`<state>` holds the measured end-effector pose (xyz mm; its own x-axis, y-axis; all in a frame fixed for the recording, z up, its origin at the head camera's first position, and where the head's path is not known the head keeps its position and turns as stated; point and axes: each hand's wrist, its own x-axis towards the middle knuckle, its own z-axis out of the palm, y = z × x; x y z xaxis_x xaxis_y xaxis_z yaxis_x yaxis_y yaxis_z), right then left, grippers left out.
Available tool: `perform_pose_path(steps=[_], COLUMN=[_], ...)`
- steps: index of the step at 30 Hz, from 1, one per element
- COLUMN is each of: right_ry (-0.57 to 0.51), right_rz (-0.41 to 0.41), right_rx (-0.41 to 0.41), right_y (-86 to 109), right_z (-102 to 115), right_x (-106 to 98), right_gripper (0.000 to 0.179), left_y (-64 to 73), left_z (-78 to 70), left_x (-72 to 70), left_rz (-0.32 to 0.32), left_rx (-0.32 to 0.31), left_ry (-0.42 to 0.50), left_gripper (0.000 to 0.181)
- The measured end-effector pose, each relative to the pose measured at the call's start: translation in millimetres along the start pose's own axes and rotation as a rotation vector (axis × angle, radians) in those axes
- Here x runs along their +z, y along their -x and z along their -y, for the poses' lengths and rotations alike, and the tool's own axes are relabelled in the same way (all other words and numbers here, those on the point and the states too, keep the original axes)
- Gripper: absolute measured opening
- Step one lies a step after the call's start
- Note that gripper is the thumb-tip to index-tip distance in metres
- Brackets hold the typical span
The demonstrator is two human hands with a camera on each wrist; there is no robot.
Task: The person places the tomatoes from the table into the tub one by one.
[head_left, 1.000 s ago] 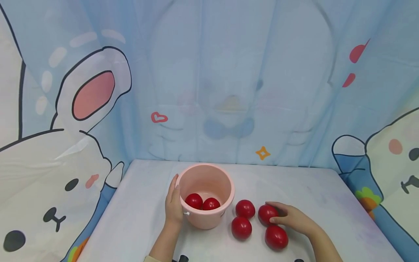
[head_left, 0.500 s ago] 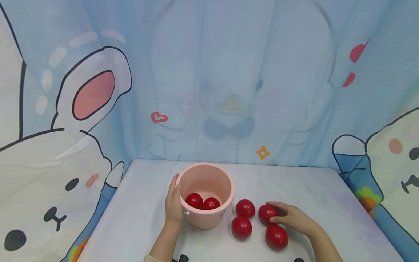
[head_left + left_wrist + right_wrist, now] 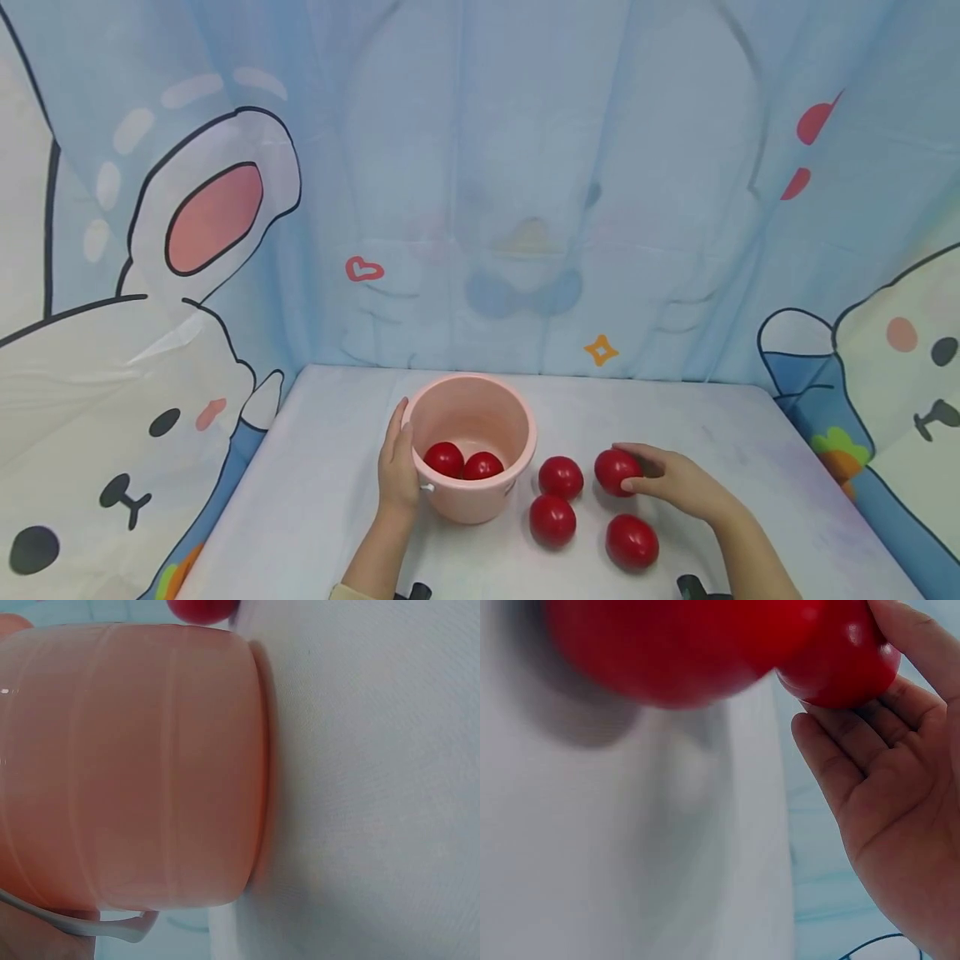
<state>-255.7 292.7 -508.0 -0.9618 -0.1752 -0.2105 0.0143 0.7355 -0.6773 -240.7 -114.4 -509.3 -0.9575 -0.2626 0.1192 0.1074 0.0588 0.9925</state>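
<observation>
A pink bucket (image 3: 472, 500) stands on the white table with two glossy red balls (image 3: 445, 459) inside. Against its left side lies my left hand (image 3: 397, 475), fingers straight along the outer wall and thumb by the rim. In the left wrist view the bucket wall (image 3: 142, 765) fills much of the picture, and part of the hand (image 3: 45, 937) shows beside the pale handle (image 3: 120, 928). My right hand (image 3: 675, 483) pinches another red ball (image 3: 615, 472) between thumb and fingers. In the right wrist view this ball (image 3: 847, 664) sits at the fingertips, partly behind a nearer ball (image 3: 675, 645).
Two red balls (image 3: 552, 521) lie close together just right of the bucket. One more red ball (image 3: 632, 542) rests nearer the front, below my right hand. A printed blue curtain (image 3: 525, 167) closes off the back and sides of the table (image 3: 360, 400).
My right hand has moved slightly up and away with its ball, so a gap now shows between that ball and the one in front. The left hand and bucket have not moved.
</observation>
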Motion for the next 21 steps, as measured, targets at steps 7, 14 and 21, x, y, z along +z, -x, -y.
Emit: perform_pose_path(steps=[7, 14, 21], right_ry=[-0.014, 0.024, 0.046], right_rz=[0.002, -0.018, -0.025], right_rx=[-0.066, -0.134, -0.184], right_y=[-3.1, -5.3, -8.4], right_z=[17, 37, 56], right_x=[-20, -39, -59], right_gripper=[0.084, 0.079, 0.079], left_y=[-1.5, -1.9, -2.9], left_z=[1.7, 1.8, 2.4], left_x=[-1.6, -2.5, -2.0], left_rz=[0.007, 0.017, 0.017], left_rx=[0.018, 0.020, 0.024], left_ry=[0.014, 0.029, 0.032], left_gripper=[0.044, 0.044, 0.044])
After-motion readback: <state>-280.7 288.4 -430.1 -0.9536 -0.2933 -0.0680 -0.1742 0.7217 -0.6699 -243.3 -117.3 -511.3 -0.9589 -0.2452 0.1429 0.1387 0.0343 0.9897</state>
